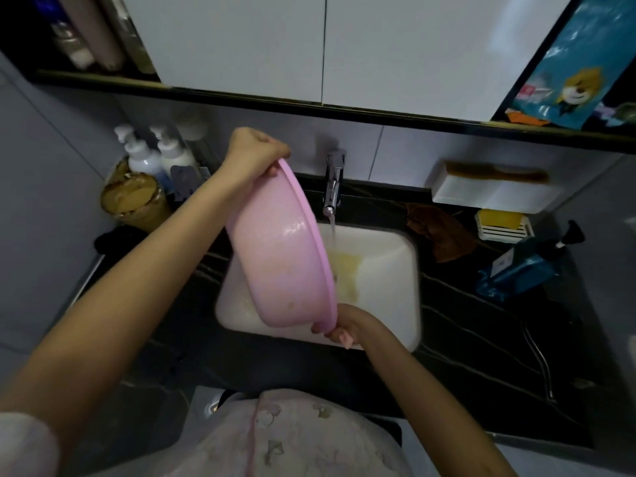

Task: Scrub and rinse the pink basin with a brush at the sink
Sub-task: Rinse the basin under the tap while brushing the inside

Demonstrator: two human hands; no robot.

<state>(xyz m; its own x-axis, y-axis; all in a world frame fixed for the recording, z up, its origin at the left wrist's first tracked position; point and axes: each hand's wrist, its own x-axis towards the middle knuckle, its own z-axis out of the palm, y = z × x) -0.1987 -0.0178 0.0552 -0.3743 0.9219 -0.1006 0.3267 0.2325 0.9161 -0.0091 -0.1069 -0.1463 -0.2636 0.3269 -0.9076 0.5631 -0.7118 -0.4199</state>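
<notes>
The pink basin (275, 256) stands tipped on edge over the left half of the sink (389, 249), its mouth turned toward 3 o'clock. This looks meant to let the yellowish water spill out.

The left hand (256, 151) curls over the rim at 12 o'clock, and the right hand (344, 325) grips the rim at 6 o'clock. A small pink thing shows under the right hand's fingers, but I cannot tell what it is.

The tap (334, 182) runs just beside the upper rim, so room is tight there. The sink's right half lies open for swinging the basin under the stream.

On the table (481, 321), a brown cloth (437, 232) and a soap dish (502, 225) sit at 2 o'clock, well apart from the basin. Pump bottles (141, 156) stand at 10 o'clock, behind the left forearm.
</notes>
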